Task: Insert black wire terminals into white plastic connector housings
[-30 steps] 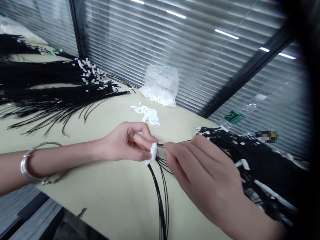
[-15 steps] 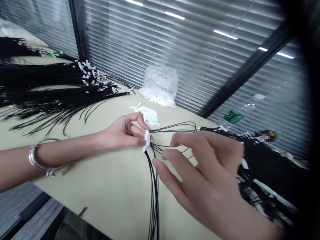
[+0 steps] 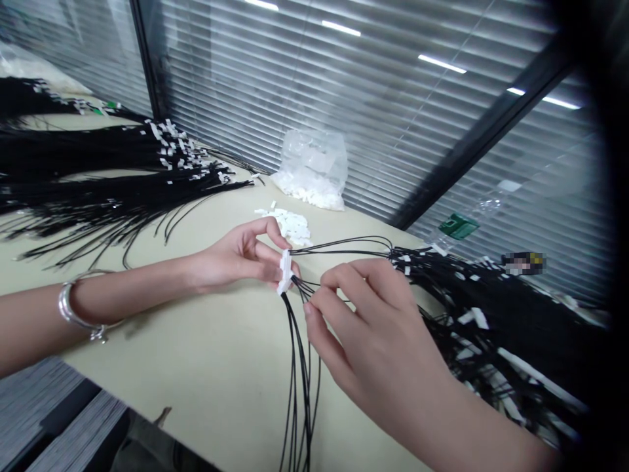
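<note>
A white connector (image 3: 285, 271) is pinched between the fingers of my left hand (image 3: 250, 259), near the middle of the view. Thin black wires (image 3: 305, 387) run from it, some hanging down toward the near side and others leading right. My right hand (image 3: 368, 321) is just right of the connector, its thumb and fingers drawn together around the black wires leading right. Its fingertips partly cover these wires. Behind my left hand lies a small pile of white connectors (image 3: 293, 226).
A clear bag (image 3: 314, 174) of white pieces stands by the blinds. Bundles of black wires (image 3: 83, 147) with white ends spread at the left; another wire heap (image 3: 531, 328) lies right. A bottle with a green label (image 3: 459, 226) is at the back right. The table edge (image 3: 118, 400) runs nearest me.
My right hand has moved slightly left and closed its spread fingers around the wires. My left hand still holds the connector, shifted slightly up and left.
</note>
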The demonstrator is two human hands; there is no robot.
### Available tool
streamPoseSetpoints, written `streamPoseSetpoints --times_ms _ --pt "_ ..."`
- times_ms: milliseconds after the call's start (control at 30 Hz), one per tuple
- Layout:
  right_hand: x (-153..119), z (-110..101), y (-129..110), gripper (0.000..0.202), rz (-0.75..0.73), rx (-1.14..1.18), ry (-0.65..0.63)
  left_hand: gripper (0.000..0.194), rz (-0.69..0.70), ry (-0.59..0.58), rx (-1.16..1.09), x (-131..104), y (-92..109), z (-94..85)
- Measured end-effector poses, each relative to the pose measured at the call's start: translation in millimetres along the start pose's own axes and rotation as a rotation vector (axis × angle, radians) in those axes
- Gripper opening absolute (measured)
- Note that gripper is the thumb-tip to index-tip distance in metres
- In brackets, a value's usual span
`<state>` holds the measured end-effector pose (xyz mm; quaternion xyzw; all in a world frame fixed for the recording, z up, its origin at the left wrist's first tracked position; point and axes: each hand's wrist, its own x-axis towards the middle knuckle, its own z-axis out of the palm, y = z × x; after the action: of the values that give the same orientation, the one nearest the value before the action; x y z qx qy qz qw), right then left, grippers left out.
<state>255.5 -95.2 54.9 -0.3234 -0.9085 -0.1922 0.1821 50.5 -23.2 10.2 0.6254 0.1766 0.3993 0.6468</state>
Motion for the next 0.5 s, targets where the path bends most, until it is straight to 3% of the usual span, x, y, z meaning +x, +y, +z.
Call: streamPoseSetpoints --times_ms 333,500 --pt "1.0 -0.8 0.9 0.012 -0.061 0.118 -0.045 0.025 -0.002 0.025 0.014 -0.8 -1.0 0.9" --pt "0.8 -1.6 -0.1 0.017 -0.005 0.201 -0.039 0.025 0.001 0.029 0.006 -1.1 -1.0 1.5"
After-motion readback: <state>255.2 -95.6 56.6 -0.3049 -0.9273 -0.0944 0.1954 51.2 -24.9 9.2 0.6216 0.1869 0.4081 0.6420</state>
